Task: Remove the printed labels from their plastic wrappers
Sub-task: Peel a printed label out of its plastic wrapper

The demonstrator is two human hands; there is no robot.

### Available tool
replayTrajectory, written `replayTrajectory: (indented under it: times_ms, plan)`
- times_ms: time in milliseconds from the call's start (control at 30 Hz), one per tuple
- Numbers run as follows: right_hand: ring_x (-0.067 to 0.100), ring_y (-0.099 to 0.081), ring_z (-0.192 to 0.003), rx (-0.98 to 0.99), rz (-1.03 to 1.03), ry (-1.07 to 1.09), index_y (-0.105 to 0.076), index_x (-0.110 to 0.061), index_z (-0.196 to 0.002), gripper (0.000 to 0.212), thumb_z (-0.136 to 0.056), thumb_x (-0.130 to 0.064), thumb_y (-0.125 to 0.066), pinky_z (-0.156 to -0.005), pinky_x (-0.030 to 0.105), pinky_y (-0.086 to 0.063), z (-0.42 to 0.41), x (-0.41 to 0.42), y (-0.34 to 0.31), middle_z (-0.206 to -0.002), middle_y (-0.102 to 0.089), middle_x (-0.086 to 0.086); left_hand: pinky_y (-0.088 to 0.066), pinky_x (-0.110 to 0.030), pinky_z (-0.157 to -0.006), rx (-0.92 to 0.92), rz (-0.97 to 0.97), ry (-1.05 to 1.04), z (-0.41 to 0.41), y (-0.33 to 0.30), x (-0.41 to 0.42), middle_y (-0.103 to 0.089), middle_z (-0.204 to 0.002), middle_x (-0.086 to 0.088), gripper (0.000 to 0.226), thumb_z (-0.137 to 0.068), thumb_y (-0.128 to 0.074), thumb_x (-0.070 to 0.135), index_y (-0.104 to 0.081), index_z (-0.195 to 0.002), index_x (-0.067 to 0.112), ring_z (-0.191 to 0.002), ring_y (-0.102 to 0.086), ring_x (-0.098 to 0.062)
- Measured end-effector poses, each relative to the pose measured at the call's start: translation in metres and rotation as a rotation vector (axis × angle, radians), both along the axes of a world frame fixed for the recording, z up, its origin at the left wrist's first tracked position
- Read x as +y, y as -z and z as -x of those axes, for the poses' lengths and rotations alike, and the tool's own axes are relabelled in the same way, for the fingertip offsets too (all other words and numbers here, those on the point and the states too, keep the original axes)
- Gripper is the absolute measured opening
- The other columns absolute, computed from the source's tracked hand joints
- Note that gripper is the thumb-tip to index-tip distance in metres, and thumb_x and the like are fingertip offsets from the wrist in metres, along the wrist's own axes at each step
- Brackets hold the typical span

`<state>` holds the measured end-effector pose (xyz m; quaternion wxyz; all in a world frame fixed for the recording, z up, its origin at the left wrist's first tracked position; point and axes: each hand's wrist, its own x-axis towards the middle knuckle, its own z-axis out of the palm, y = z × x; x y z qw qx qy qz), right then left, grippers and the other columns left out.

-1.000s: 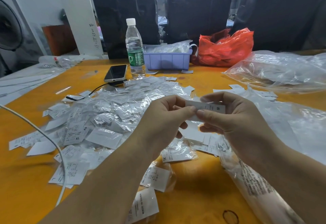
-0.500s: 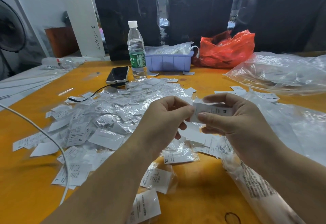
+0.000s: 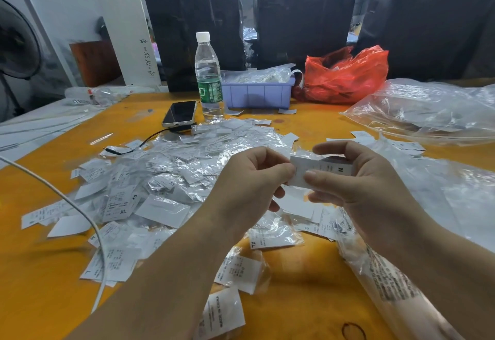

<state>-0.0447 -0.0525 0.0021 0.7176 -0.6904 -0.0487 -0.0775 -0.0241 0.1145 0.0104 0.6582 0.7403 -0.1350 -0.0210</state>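
— What are your hands doing?

— Your left hand (image 3: 249, 179) pinches the near end of a wrapped label (image 3: 321, 169); your right hand (image 3: 353, 179) grips the other end, thumb below and forefinger curled over the top. The label sits between both hands, above the table (image 3: 308, 267) — an "M" shows on it.

— And around them?

— Under and left of your hands lies the pile (image 3: 171, 176) of labels in wrappers. Beyond it are a phone (image 3: 179, 113), a bottle (image 3: 208, 77), a tray (image 3: 258, 94) and a red bag (image 3: 345, 76).
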Motion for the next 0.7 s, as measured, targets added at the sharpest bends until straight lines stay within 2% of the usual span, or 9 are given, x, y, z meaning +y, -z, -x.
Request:
replayTrajectory:
  times_ms: [267,567,700]
  plan:
    - [0.024,-0.073,-0.082,-0.01,-0.024,-0.02,-0.066,-0.018,-0.105,0.054,-0.054,-0.016,-0.081,-0.062,0.03,-0.059,-0.0004,0.0004,-0.0008,-0.095,-0.07,0.014,-0.045,-0.02,-0.048,0.009,-0.021,0.03,-0.0003,0.0012,0.0018,-0.064,-0.069,0.002,0.007,-0.089,-0.067,0.012,-0.069,-0.083,0.014,-0.06,-0.059,-0.006]
    - [0.021,-0.073,-0.083,-0.036,0.021,-0.073,-0.065,-0.016,-0.106,0.061,-0.047,-0.023,-0.082,-0.06,0.027,-0.057,0.0015,0.0016,-0.0037,-0.089,-0.075,0.006,-0.037,-0.014,-0.044,0.08,-0.02,0.103,-0.0016,-0.0022,0.0044,-0.051,-0.05,0.015,0.007,-0.09,-0.067,0.016,-0.07,-0.095,0.013,-0.045,-0.043,-0.001]
    - [0.021,-0.073,-0.083,-0.004,-0.002,-0.096,-0.064,-0.014,-0.108,0.059,-0.052,-0.023,-0.079,-0.06,0.027,-0.057,0.0004,0.0025,-0.0032,-0.09,-0.075,0.008,-0.036,-0.016,-0.045,0.067,-0.051,0.099,-0.0025,-0.0049,0.0069,-0.051,-0.046,0.017,0.006,-0.09,-0.067,0.015,-0.069,-0.086,0.01,-0.043,-0.042,0.0]
